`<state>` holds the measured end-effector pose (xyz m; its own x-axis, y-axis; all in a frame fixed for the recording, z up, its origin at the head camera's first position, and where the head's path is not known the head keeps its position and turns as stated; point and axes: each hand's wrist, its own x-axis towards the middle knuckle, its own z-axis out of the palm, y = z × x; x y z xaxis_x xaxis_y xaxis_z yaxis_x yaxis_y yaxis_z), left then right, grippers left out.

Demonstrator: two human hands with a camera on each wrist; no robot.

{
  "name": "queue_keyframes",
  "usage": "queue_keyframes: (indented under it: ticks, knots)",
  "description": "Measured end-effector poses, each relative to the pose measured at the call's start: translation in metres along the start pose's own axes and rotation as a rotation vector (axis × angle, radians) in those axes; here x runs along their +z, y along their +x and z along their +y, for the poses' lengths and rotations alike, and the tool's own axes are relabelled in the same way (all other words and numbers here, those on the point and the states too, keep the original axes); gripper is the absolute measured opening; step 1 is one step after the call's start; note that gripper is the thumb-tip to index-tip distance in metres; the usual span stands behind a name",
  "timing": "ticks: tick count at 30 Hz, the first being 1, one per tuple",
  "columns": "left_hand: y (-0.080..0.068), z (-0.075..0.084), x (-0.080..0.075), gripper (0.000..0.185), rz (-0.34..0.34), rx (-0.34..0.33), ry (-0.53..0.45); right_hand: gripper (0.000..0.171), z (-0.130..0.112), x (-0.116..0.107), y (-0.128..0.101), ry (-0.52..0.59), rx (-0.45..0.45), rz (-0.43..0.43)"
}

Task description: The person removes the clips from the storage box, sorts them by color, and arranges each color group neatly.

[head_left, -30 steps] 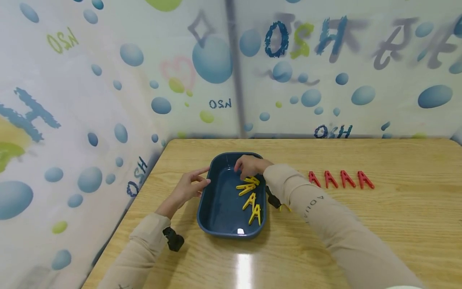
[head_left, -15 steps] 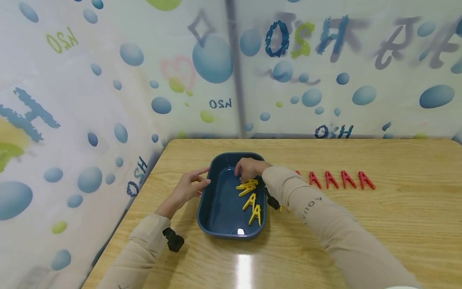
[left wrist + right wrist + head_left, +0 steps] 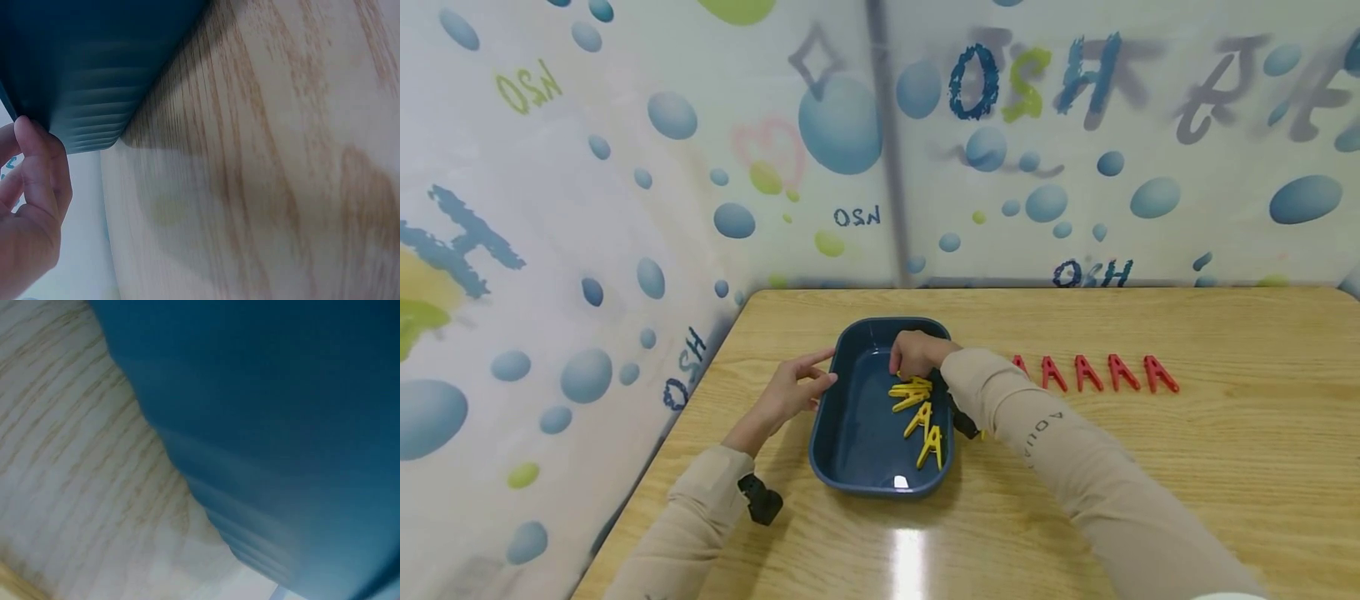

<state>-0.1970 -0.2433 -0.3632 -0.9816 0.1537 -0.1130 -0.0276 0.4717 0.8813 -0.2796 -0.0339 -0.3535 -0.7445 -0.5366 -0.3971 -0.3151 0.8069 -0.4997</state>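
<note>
A dark blue plastic bin (image 3: pixel 865 487) stands on the table. My left hand (image 3: pixel 790 387) rests at its left side, fingertips touching the rim; in the left wrist view, the left hand (image 3: pixel 37 187) has its thumb and fingers at the bin's edge. Inside the bin, my right hand (image 3: pixel 917 354) reaches down with curled fingers and pinches a yellow clothespin (image 3: pixel 900 374), mostly hidden under the hand. Right below lie more yellow clothespins (image 3: pixel 910 397), overlapping, with another clothespin (image 3: pixel 917 420) and one more clothespin (image 3: pixel 931 448) along the right wall.
Red clothespins (image 3: pixel 1088 373) stand in a row on the wooden table (image 3: pixel 1112 467), right of the bin; the right sleeve partly covers the nearest. A bit of yellow (image 3: pixel 982 434) shows beside the right wrist camera (image 3: pixel 964 421). A printed curtain (image 3: pixel 1037 192) borders the table.
My right hand has lowered slightly toward the near side of the bin, and the yellow clothespins under it sit closer together. The left hand and bin have stayed put.
</note>
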Motion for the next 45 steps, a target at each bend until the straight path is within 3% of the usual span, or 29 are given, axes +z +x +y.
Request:
queue_keyframes:
  ticks: [13,18,26,40,45]
  knots:
    - [0.000,0.002,0.001,0.047,0.004,-0.014,0.009,0.009,0.000,0.006,0.003,0.133,0.028,0.102]
    - [0.001,0.002,0.000,0.046,0.003,-0.016,0.003,0.016,0.001,-0.001,0.000,0.110,-0.044,0.055]
    - [0.001,0.002,-0.001,0.047,0.002,-0.023,-0.005,0.039,0.006,-0.011,-0.006,0.081,-0.176,-0.108]
    - [0.001,0.002,0.000,0.046,0.004,-0.015,-0.004,0.034,0.010,-0.006,-0.004,0.009,-0.210,-0.076]
    - [0.001,0.001,0.000,0.047,-0.003,-0.019,-0.011,0.040,0.009,-0.005,-0.003,0.016,-0.220,-0.120]
